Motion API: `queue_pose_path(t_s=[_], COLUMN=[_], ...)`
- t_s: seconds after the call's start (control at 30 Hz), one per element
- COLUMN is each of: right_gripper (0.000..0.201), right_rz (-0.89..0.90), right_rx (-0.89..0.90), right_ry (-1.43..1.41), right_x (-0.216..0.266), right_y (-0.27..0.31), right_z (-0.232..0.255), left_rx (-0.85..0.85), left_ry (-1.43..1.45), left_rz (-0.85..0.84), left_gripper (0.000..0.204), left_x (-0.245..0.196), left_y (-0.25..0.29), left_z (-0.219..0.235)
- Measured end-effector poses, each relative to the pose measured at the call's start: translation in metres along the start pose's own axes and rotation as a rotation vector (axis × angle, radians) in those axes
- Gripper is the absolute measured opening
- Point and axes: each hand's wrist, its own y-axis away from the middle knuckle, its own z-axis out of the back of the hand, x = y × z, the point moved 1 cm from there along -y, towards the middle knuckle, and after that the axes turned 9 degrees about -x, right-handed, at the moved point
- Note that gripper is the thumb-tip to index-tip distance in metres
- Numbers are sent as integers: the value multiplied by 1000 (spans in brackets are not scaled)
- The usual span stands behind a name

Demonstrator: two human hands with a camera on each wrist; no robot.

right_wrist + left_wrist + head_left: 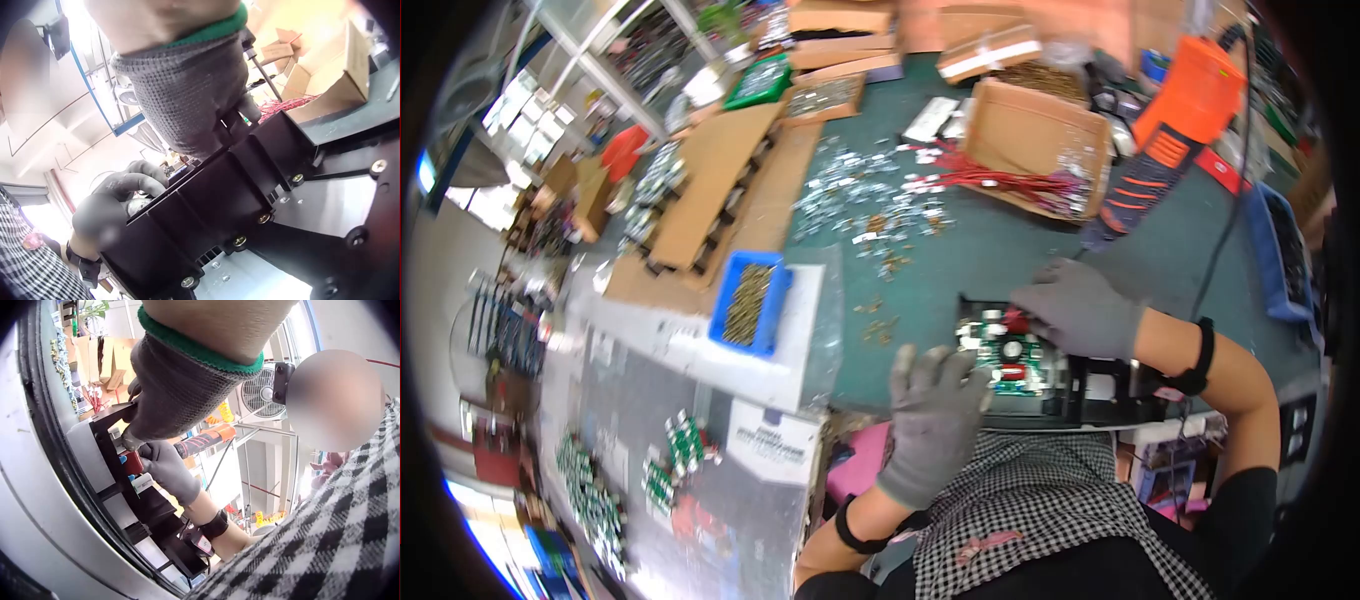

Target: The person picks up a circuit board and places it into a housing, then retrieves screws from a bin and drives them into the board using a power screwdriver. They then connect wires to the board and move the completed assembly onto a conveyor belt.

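Note:
A green circuit board [1005, 350] with red parts and a round dark part lies in a black housing [1065, 400]. The gloved left hand [935, 420] is at the housing's left end, fingers loosely bent, fingertips by the board's edge; in the right wrist view this hand [134, 181] reaches over the rim. The gloved right hand [1085, 310] reaches over the housing's far side, its bent fingertips at a red part [133, 464] of the board. Whether they pinch it is hidden. Screws [264, 218] show on the housing's outer face in the right wrist view.
Beyond the hands are loose metal parts [840, 190], a cardboard tray [1025, 130] with red wires and an orange power tool [1185, 105]. A blue bin [774, 310] of brass-coloured pieces stands left; more boards [687, 440] lie nearer. A blue tray [1280, 250] stands right.

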Motion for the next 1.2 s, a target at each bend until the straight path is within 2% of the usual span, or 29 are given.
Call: queue_pose_path(t_s=[0.07,0.13,0.2,0.23,0.27,0.3,0.37,0.47,0.57,0.67,0.77,0.9,0.97,1.0,1.03,1.1,1.17,1.2], right_gripper=[29,29,29,29,28,28,28,28,27,24,19,27,35,38,37,35,34,34], right_rz=[-45,-34,-25,-34,-51,-77,-105,-54,37,160,298,450,495,476,468,478,481,488], right_rx=[11,-74,-202,-283,-362,-443,-507,-560,-614,-640,-657,-593,-555,-543,-546,-533,-497,-479], right_ry=[8,6,-61,-99,-134,-168,-199,-171,-112,-82,-89,-57,50,42,30,122,117,112], right_x=[5,7,9,7,4,4,13,28,46,58,71,84,93,98,98,95,92,91], right_y=[2,7,14,19,26,32,40,46,48,48,47,48,50,51,52,61,83,93], right_z=[5,11,30,35,40,45,56,68,76,85,88,74,69,67,66,66,71,74], left_rx=[-31,-94,-136,-212,-220,-233,29,507,577,298,-77,-3,194,227,317,561,729,742], left_ry=[34,72,-69,-181,-448,-543,-992,-1166,-1241,-1160,-299,726,853,871,959,1048,1078,1149], left_rz=[24,64,219,317,320,467,719,974,925,745,1069,895,889,704,669,562,554,547], left_gripper=[25,27,28,25,25,24,34,37,30,33,31,29,32,31,39,36,30,29], left_x=[8,19,61,92,118,154,200,243,262,255,212,164,133,120,95,67,46,34], left_y=[6,8,26,43,54,79,108,130,138,133,99,56,30,19,3,-21,-35,-42], left_z=[12,34,65,76,96,108,125,132,132,159,187,160,138,122,115,96,80,76])
